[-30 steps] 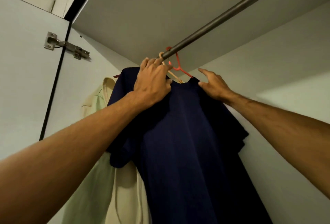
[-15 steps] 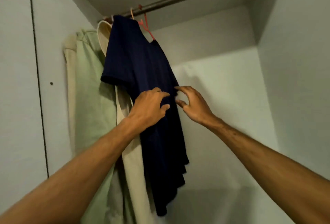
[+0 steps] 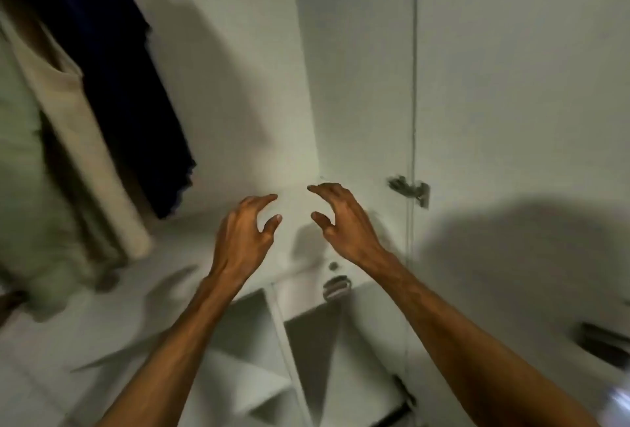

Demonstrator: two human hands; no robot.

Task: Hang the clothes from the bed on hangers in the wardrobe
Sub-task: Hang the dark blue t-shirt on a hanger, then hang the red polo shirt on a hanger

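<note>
The left hand (image 3: 245, 232) and right hand (image 3: 344, 222) are hovering inside the wardrobe (image 3: 238, 68), fingers (image 3: 262, 200) loosely spread and holding nothing. The navy shirt (image 3: 112, 85) is hanging at upper left beside a beige garment (image 3: 68, 126), well apart from both hands. Cloth like this is probably going to handle soft, light and limp, so gripping the next piece at the collar or shoulders looks best.

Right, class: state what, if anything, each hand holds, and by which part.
Nothing. The left hand and right hand are both empty, fingers loosely curled, clear of the dark shirt.
</note>
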